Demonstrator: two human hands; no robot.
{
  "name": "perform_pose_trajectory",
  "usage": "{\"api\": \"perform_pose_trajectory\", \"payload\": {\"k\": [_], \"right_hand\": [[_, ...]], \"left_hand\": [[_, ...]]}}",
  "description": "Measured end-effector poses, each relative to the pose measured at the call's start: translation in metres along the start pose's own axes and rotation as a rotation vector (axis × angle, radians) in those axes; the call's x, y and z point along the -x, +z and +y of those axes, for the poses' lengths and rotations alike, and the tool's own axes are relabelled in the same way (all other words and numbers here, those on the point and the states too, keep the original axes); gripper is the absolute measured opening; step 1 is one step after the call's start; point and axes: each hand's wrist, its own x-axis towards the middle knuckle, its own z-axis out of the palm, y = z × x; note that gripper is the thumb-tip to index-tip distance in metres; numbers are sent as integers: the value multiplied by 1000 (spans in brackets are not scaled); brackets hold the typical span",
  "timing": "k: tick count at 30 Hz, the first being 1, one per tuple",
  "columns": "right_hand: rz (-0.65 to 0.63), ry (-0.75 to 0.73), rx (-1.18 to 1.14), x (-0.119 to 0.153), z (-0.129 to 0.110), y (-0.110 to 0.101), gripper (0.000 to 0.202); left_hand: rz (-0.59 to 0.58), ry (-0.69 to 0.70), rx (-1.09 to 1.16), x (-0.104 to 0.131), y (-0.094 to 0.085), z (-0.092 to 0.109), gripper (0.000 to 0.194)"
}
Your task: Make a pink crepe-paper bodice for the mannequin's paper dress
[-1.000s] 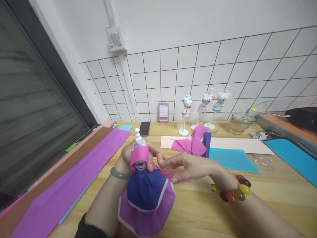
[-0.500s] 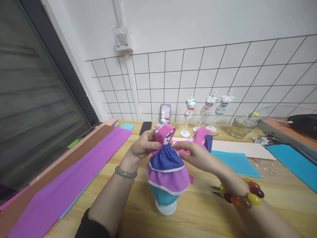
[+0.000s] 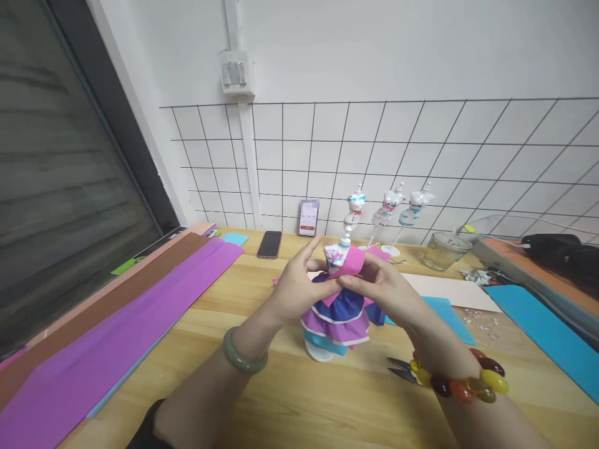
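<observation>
A small dress form (image 3: 335, 258), white with a printed pattern, stands before me in a layered skirt (image 3: 335, 327) of dark blue, purple and turquoise tiers with pale edging. A pink strip (image 3: 352, 262) runs over its right-hand side and slants down to the waist. My left hand (image 3: 302, 284) is at the waist from the left, thumb pressed on the strip's lower end and index finger raised. From the right, my right hand (image 3: 381, 284) pinches the strip at the waist, the thumbs nearly meeting. Some fingers of both hands are hidden behind the form.
Three bare dress forms (image 3: 387, 209) stand at the back. Scissors (image 3: 403, 369) lie by my right wrist. Long coloured sheets (image 3: 187, 293) line the left side; blue sheets (image 3: 547, 330) lie right. Two phones (image 3: 270, 244) and a glass jar (image 3: 447, 249) are near the wall.
My left hand has moved down from the form's upper part to its waist. My right hand has closed on the pink strip, which now slants across the right side. The form sits farther right in view.
</observation>
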Motion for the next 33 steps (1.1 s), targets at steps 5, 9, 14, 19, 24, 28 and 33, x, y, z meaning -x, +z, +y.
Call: {"api": "perform_pose_trajectory", "payload": {"k": [5, 9, 14, 19, 24, 28, 33], "right_hand": [[-9, 54, -11, 2, 2, -5, 34], [-67, 46, -37, 6, 0, -15, 45], [-107, 18, -93, 14, -6, -32, 52], [-49, -70, -172, 17, -6, -43, 43], [-8, -125, -228, 21, -8, -41, 40], [10, -99, -240, 22, -9, -38, 41], [-20, -79, -223, 18, -6, -41, 41]], "left_hand": [[44, 8, -65, 6, 11, 5, 98], [-8, 21, -83, 15, 16, 17, 94], [-128, 61, -22, 22, 15, 30, 90], [-109, 54, 17, 18, 11, 29, 68], [-190, 63, -155, 16, 7, 24, 64], [-202, 115, -323, 18, 7, 24, 58], [-202, 209, -373, 18, 11, 24, 38]]}}
